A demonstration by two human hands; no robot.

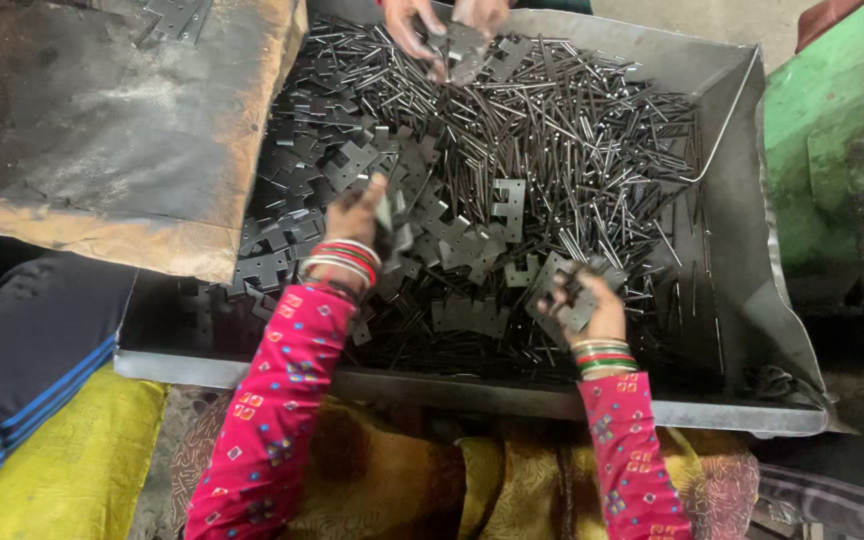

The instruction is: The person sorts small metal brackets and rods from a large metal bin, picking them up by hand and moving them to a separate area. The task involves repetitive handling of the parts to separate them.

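A big grey metal tray [752, 300] holds a heap of thin metal pins [572, 130] and flat notched hinge plates [352, 160]. My left hand [357, 215] is over the plates at the tray's left-middle, fingers closed on a hinge plate [388, 215]. My right hand [592, 305] is lower right, gripping a few hinge plates [562, 285]. Both arms wear pink patterned sleeves and bangles. At the far edge, another person's two hands [442, 25] handle a plate above the pins.
A dark, rust-edged board [102, 130] overlaps the tray's left side, with metal plates on its far edge. A green painted block [832, 120] stands to the right. Yellow cloth [62, 470] and a dark blue striped garment [22, 350] lie at lower left.
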